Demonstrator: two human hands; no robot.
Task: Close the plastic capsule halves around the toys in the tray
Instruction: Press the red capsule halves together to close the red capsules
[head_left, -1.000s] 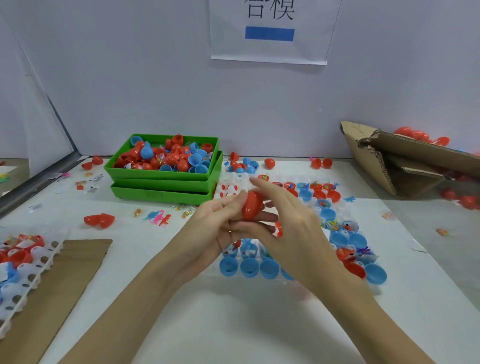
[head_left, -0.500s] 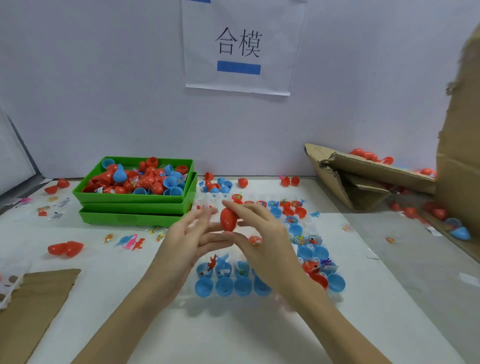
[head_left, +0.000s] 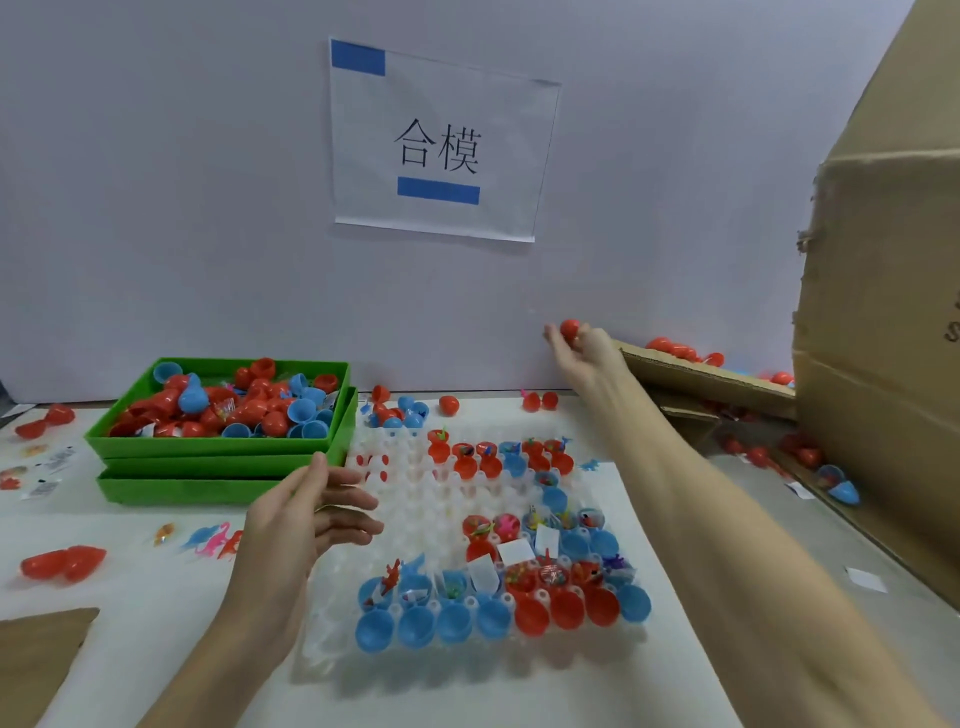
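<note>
The right hand (head_left: 582, 349) pinches a closed red capsule (head_left: 570, 329) far right near the cardboard box (head_left: 691, 375), so release gently over it while the spread left hand (head_left: 306, 512) hovers beside the clear tray (head_left: 415, 499).

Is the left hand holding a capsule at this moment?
No, the left hand hovers with relaxed fingers and nothing in it beside the clear tray, while the right hand holds the red capsule.
</note>
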